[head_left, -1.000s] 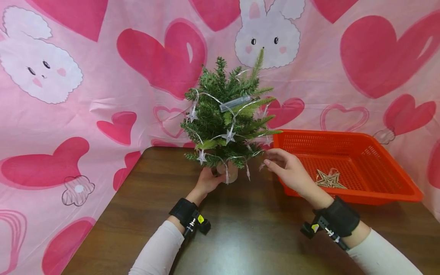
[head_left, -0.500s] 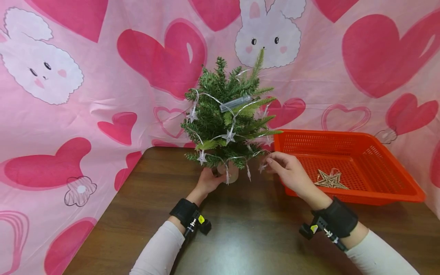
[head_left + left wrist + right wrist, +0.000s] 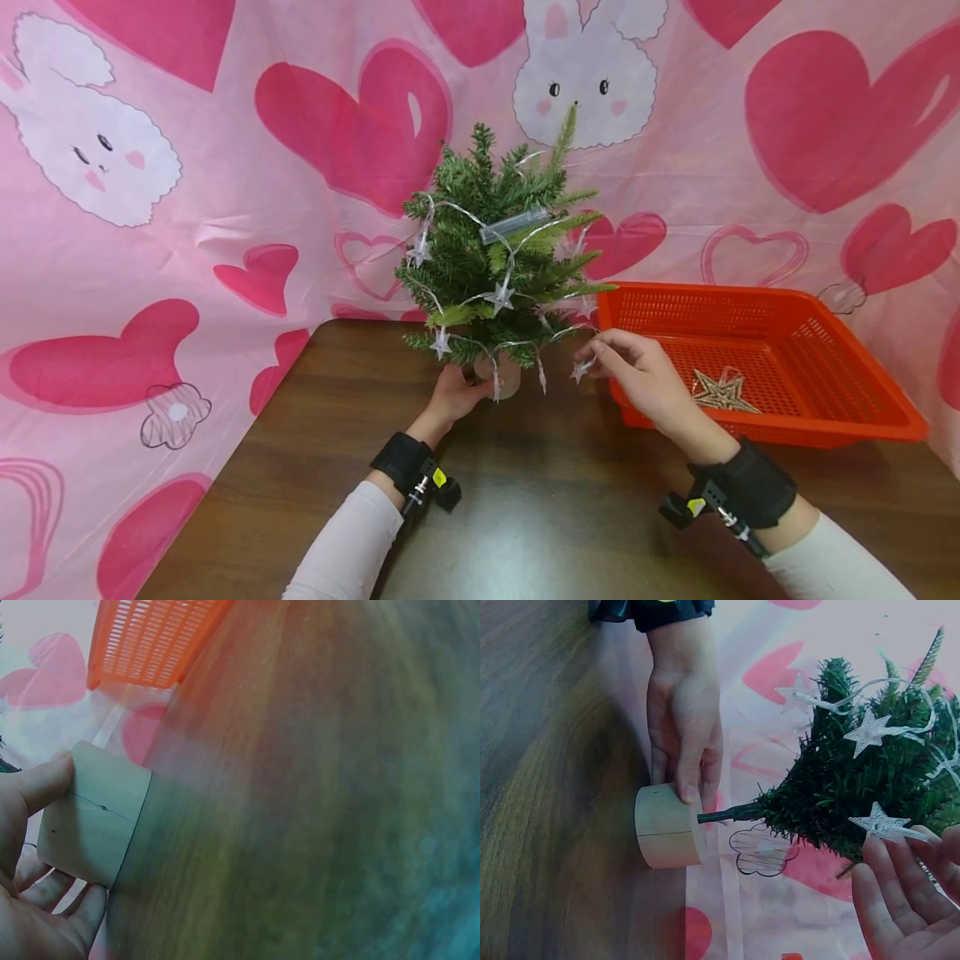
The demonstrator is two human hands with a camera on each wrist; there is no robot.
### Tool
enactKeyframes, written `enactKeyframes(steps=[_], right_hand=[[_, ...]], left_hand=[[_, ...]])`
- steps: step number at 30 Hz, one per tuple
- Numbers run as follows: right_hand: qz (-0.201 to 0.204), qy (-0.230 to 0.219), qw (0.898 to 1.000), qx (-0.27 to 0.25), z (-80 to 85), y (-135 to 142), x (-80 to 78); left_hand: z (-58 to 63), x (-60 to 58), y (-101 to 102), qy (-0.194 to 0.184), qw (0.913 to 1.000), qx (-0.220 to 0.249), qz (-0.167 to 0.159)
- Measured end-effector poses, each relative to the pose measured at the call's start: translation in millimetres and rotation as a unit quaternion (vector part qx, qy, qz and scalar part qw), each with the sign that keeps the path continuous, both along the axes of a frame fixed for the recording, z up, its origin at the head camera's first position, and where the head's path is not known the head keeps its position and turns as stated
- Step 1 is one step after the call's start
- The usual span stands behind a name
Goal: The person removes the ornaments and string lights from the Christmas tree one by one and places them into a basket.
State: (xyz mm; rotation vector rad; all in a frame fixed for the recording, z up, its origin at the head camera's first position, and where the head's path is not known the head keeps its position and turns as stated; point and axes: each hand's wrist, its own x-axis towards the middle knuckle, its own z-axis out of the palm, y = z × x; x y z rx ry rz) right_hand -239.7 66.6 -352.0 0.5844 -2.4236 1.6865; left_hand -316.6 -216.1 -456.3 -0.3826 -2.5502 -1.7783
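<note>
A small green Christmas tree [image 3: 472, 267] stands upright on the table, draped with a clear string of star lights [image 3: 499, 297]. A clear battery box [image 3: 513, 226] rests among its upper branches. My left hand [image 3: 453, 396] grips the round wooden base [image 3: 97, 817], thumb on one side and fingers on the other. At the lower right of the tree, my right hand [image 3: 637, 379] pinches the light string close to a star light [image 3: 879, 820]. That star hangs just past the fingertips, beside the lowest branches. The back of the tree is hidden in the head view.
An orange-red plastic basket [image 3: 847, 425] stands right of the tree, close behind my right hand. A gold glitter star [image 3: 722, 390] lies inside it. Behind the brown wooden table [image 3: 480, 517] hangs a pink cloth [image 3: 300, 167] with hearts and rabbits.
My right hand has shifted slightly right, away from the tree, drawing the light string outward. The star at its fingertips shows more plainly now. My left hand stays on the base.
</note>
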Motion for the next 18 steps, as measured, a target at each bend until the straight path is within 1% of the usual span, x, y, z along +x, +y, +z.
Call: enactKeyframes(steps=[5,8,12,18], right_hand=[[-0.007,0.009,1.0,-0.025,2.3,-0.9,5.3],[-0.01,0.018,0.999,-0.05,3.9,-2.6,9.6],[-0.014,0.024,0.995,-0.098,6.7,-6.1,15.2],[-0.033,0.028,0.989,-0.144,10.9,-10.0,21.5]], left_hand=[[0.4,-0.4,0.6,0.004,1.0,0.007,0.0],[0.5,-0.1,1.2,0.008,0.9999,0.015,-0.002],[0.4,0.0,0.8,0.01,0.9998,0.019,-0.007],[0.6,0.6,0.1,0.013,0.9998,0.014,-0.007]])
